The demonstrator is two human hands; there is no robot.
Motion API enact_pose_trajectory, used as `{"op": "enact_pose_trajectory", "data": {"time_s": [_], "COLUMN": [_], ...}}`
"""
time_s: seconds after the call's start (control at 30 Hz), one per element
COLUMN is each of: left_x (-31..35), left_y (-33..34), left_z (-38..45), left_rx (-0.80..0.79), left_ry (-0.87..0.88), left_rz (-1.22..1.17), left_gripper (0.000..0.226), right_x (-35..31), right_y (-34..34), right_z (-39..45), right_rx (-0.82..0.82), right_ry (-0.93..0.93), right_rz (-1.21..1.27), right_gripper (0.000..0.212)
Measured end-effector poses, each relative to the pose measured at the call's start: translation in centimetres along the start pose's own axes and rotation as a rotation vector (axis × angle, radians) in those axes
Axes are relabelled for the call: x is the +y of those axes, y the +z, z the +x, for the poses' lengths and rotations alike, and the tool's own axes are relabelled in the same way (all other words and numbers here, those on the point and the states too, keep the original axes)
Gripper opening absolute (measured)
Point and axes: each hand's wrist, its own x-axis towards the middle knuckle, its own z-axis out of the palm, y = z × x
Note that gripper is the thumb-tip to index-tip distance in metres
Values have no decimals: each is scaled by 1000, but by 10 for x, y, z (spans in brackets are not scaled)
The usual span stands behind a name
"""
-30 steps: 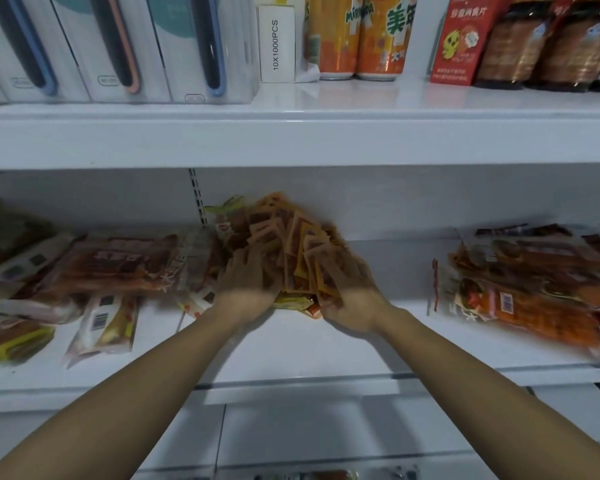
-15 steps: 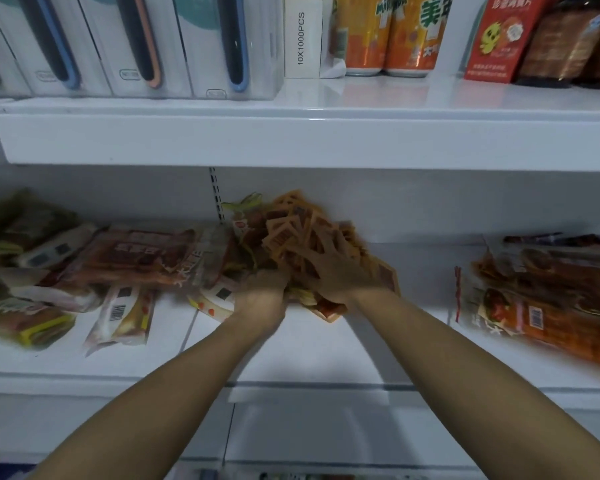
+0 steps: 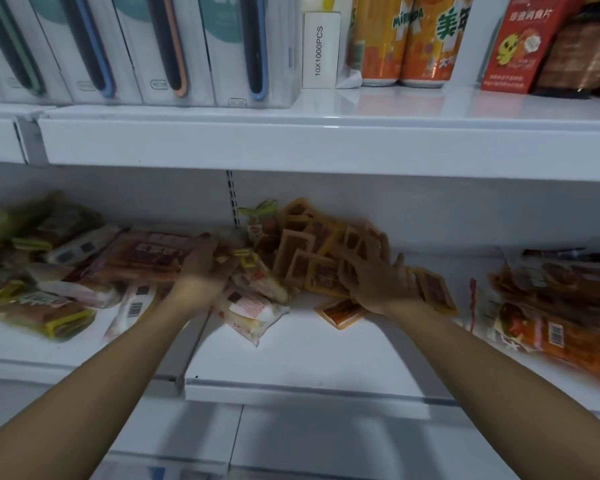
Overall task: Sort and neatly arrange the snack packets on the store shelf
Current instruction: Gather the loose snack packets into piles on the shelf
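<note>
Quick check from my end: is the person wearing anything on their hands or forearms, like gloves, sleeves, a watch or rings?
Nothing worn that shows. Both forearms are bare from the bottom edge of the head view up to the wrists, with no sleeve cuff in sight. The left hand and right hand have no gloves, and no watch or wristband sits at either wrist. The left hand is motion-blurred, so a ring on its fingers cannot be ruled out.

A white box [image 3: 320, 50] reads "10X1000PCS"; an orange can [image 3: 381, 39] reads "MIRINDA".
</note>
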Motion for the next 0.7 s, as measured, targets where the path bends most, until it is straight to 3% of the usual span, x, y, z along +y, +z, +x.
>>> {"op": "enact_pose_trajectory", "data": {"time_s": [0.1, 0.23, 0.3, 0.37, 0.43, 0.47, 0.57, 0.67, 0.7], "left_x": [3, 17, 18, 11, -23, -28, -8, -9, -13], "left_y": [-9, -18, -26, -35, -38, -41, -48, -41, -39], "left_z": [-10, -5, 6, 16, 28, 28, 13, 4, 5], "left_rx": [91, 292, 392, 337, 278, 254, 164, 15, -5], "left_ry": [-142, -379, -477, -564, -637, -657, -635, -566, -560], "left_rz": [-372, -783, -890, -1036, -1179, -1216, -1370, -1424, -1413], "left_gripper": [9, 29, 23, 56, 93, 88, 42, 43, 44], "right_x": [-22, -74, -108, -140, -162, -170, -189, -191, -187], "right_y": [-8, -16, -22, -27, -21, -17, -10, -11, -10], "right_z": [-4, 14, 27, 32, 36, 36, 33, 28, 33], "right_rx": [112, 283, 116, -100, -168, -171, -170, -186, -125], "right_ry": [-65, -167, -168, -161, -93, -37, 91, 95, 88], "right_rz": [43, 256, 576, 836, 1078, 1186, 1386, 1344, 1240], "right_gripper": [52, 45, 48, 56, 51, 45, 18, 21, 21]}}
